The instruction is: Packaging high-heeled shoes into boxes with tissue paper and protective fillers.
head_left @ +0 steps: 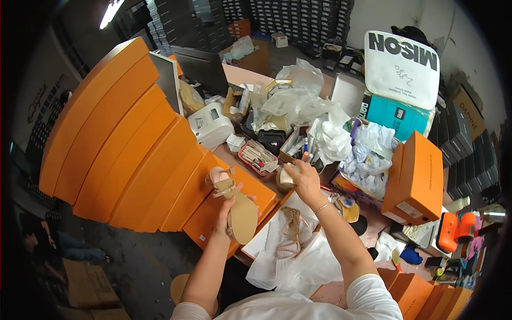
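The two hands are well apart near the centre of the frame, the forearms rising from the lower edge. The left hand (224,215), left of centre, is clamped on a tan sandal (243,220) — its flat sole turned toward the camera, the broad toe end low and the strapped heel end pointing to the upper left. The sandal is held in front of orange shoe boxes, of which a tall, leaning stack (125,144) fills the left of the frame. The right hand (308,184), just right of centre, has its fingers bent down over a small whitish object (288,174); whether they grip it or only touch it I cannot tell, and its kind is unclear. Below and between the hands, a second strappy sandal (289,247) lies in an open box on white tissue paper (312,264) that spills toward the lower edge. Just above the right hand stand a red-rimmed basket (260,169) of thin pale sticks and a few pens (305,146), with crumpled white paper (332,136) beside them. A white desktop machine (211,125) sits further to the upper left. Right of centre, an orange shoe box (418,173) stands tilted — next to a carton of crumpled pale wrapping (372,154).
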The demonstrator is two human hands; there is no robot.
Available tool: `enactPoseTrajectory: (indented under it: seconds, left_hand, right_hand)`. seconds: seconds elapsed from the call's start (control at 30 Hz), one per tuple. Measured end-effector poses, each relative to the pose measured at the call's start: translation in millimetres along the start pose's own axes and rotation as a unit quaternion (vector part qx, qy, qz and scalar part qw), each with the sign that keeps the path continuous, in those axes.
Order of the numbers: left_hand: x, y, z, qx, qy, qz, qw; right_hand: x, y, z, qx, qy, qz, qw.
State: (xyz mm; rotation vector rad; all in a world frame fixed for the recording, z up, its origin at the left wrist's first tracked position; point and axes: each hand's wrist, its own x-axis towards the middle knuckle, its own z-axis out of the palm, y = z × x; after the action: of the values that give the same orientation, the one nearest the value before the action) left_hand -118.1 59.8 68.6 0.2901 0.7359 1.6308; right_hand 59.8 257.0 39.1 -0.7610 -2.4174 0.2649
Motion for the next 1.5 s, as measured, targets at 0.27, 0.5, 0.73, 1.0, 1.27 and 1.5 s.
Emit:
enactPoseTrajectory:
  seconds: [0.27,0.5,0.73,1.0,1.27,1.5]
  left_hand:
    - [26,-3,-41,-0.095,-0.086,-0.088,0.988]
    - [30,-2,-44,-0.097,-0.083,-0.093,0.987]
    - [40,-5,-33,-0.08,-0.074,-0.097,0.989]
    - [29,-10,-60,-0.151,-0.097,-0.096,0.979]
    - [17,-30,-34,-0.058,0.016,-0.084,0.995]
    - [-27,-83,8,-0.124,0.03,0.034,0.991]
  right_hand:
    - [-10,6,51,0.124,0.027,0.08,0.989]
    - [-16,6,6,0.149,0.161,0.123,0.968]
    - [-69,55,9,0.57,0.453,0.409,0.551]
    - [-2,-13,30,0.104,0.06,0.078,0.99]
    - [-38,-17,12,0.218,0.025,0.125,0.968]
    - [-152,-150,-75,0.174,0.0,-0.103,0.979]
